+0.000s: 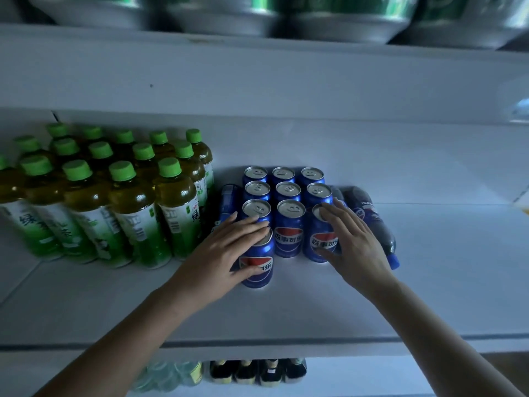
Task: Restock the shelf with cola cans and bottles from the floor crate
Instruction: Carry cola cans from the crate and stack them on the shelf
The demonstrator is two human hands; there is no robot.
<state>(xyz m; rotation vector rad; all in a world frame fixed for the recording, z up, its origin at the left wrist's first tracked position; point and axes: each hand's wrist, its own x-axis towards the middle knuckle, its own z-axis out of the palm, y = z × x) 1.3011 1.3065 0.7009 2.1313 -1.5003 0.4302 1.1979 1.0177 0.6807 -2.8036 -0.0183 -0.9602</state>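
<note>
Cola cans (287,193) are standing in a tight block on the white shelf (429,282), between green-capped tea bottles (123,202) and a cola bottle (372,222) lying on its side. Your left hand (229,247) is gripping the front can (259,272), fingers pressed together over its top and thumb on its label. Your right hand (355,245) is resting spread fingers on the block's front-right can (322,242).

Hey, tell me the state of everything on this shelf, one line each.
Tea bottles: upright, capped.
Cans: upright, sealed, in rows.
Front can: upright, left hand holds it.
Right can: upright, right hand rests on it.
Cola bottle: lying on its side, capped.
</note>
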